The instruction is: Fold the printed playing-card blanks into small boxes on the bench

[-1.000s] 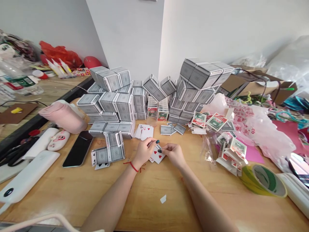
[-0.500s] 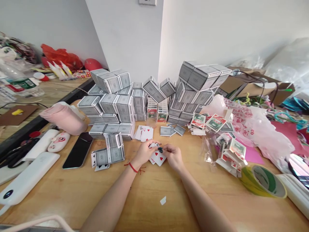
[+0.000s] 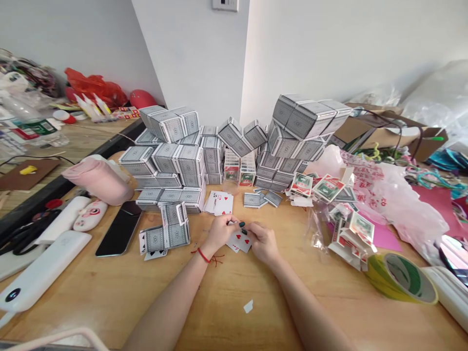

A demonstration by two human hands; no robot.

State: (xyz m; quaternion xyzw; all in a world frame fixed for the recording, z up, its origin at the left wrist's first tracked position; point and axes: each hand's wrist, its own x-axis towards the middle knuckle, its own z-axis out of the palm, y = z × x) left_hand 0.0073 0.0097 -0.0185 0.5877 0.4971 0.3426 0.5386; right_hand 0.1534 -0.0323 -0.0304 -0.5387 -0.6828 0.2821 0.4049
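Observation:
Two or more playing cards [image 3: 238, 241] with red hearts are pinched between my hands, overlapping one another just above the wooden table. My left hand [image 3: 220, 231], with a red string bracelet at the wrist, is closed on their left side. My right hand [image 3: 263, 242] grips their upper right edge with bent fingers. Dark nail polish shows on the fingertips. Beyond my hands lie a face-up pile of cards [image 3: 223, 203] and several folded card pieces [image 3: 261, 199]. A partly joined block of folded cards [image 3: 166, 229] rests to the left, with loose cards under it.
Stacked card blocks [image 3: 179, 163] rise at the back left, and more card blocks [image 3: 292, 136] at the back right. A phone [image 3: 119, 229] and white power bank [image 3: 47, 270] lie left. Card boxes [image 3: 353, 229], yellow tape [image 3: 400, 278] and plastic bags [image 3: 387, 190] crowd the right.
My fingers have shifted slightly on the cards, the right hand curling further over their upper edge. The whole view has moved a little; the blocks stand as before.

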